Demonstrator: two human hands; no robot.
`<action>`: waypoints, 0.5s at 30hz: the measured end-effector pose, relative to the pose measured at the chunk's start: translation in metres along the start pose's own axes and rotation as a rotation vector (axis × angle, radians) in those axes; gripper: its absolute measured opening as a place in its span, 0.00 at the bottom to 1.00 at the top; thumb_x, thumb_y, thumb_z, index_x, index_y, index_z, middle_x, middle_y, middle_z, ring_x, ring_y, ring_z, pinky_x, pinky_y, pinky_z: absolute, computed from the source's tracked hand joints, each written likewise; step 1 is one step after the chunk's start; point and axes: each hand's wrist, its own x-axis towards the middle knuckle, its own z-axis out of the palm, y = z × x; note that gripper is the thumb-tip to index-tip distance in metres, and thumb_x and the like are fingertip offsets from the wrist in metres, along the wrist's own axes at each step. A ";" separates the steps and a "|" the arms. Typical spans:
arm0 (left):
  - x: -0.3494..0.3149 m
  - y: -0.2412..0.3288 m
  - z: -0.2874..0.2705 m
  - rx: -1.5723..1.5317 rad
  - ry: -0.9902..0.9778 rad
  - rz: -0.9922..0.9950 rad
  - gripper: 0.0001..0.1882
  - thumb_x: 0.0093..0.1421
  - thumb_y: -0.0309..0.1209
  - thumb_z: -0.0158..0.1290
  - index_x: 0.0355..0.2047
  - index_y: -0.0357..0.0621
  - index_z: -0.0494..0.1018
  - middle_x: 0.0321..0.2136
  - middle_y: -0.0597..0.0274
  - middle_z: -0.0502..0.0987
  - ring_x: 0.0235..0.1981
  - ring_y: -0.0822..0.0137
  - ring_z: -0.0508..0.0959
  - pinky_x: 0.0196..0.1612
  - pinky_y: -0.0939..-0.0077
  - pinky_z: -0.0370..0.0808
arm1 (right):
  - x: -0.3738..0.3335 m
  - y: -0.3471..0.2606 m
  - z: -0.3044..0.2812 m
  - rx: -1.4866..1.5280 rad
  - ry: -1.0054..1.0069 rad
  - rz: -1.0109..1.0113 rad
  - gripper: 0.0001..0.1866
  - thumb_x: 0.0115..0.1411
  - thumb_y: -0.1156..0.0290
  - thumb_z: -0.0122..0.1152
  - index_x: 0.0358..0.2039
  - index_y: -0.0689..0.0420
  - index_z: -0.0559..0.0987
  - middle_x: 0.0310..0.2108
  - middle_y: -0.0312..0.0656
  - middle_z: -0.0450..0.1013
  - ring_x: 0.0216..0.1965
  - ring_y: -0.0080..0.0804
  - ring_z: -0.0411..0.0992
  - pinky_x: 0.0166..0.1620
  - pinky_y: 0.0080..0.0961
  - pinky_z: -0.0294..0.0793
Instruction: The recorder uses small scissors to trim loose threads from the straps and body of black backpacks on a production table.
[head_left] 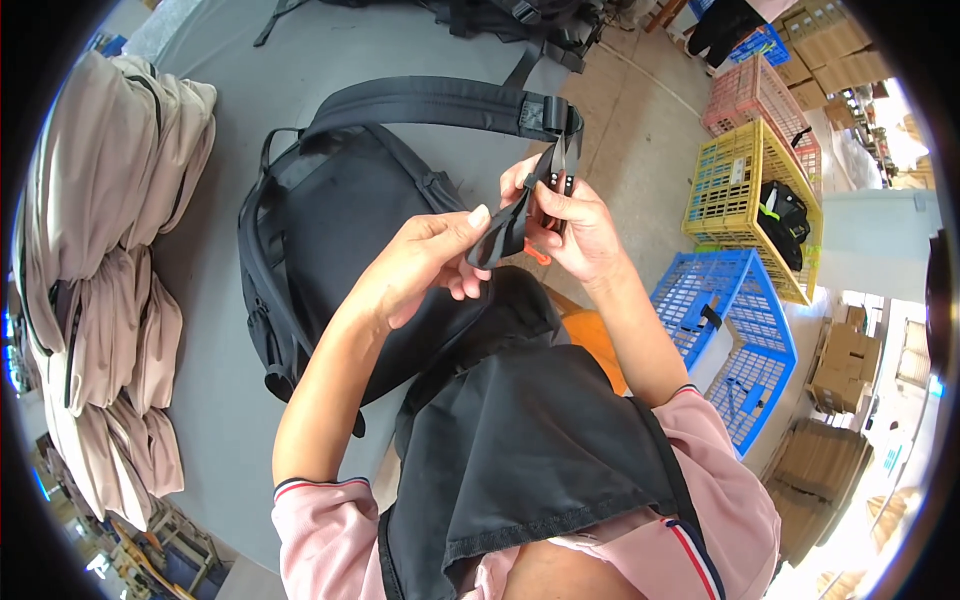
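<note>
Your left hand (425, 265) pinches the loose end of a black webbing strap (510, 225) between thumb and forefinger, just right of the black backpack (340, 230) lying on the grey bench (215, 390). Your right hand (575, 230) is closed on the same strap at its small buckle (553, 180), just below the backpack's padded shoulder strap (430, 100). Beige folded bags (110, 250) are stacked well left of the backpack.

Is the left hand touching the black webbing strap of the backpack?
Touching. The head view shows the left hand pinching the black strap between thumb and fingers.
</note>
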 end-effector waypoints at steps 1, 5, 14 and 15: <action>-0.002 0.000 0.000 -0.121 -0.085 0.008 0.17 0.61 0.44 0.50 0.31 0.41 0.73 0.22 0.66 0.72 0.20 0.75 0.73 0.24 0.85 0.69 | 0.000 0.002 0.001 -0.027 0.039 -0.009 0.13 0.59 0.65 0.56 0.37 0.61 0.69 0.37 0.43 0.67 0.27 0.23 0.69 0.16 0.10 0.59; -0.007 -0.008 0.014 -0.343 -0.100 0.102 0.12 0.58 0.36 0.56 0.34 0.40 0.72 0.25 0.64 0.75 0.23 0.74 0.77 0.27 0.85 0.73 | -0.007 0.007 0.007 -0.134 0.146 0.021 0.14 0.58 0.63 0.58 0.38 0.59 0.70 0.35 0.39 0.68 0.29 0.21 0.70 0.18 0.11 0.62; -0.009 -0.011 0.026 -0.271 0.113 0.239 0.09 0.57 0.30 0.56 0.36 0.41 0.73 0.27 0.71 0.74 0.28 0.80 0.72 0.31 0.85 0.69 | -0.082 0.009 0.042 -1.023 0.645 -0.178 0.06 0.60 0.72 0.54 0.33 0.60 0.77 0.20 0.30 0.69 0.19 0.12 0.63 0.22 0.13 0.60; -0.009 -0.011 0.028 -0.240 0.153 0.237 0.08 0.57 0.29 0.56 0.36 0.41 0.73 0.27 0.72 0.73 0.29 0.81 0.71 0.31 0.85 0.68 | -0.083 0.002 0.050 -1.129 0.643 -0.271 0.05 0.59 0.75 0.54 0.31 0.61 0.78 0.20 0.32 0.71 0.21 0.12 0.65 0.23 0.14 0.62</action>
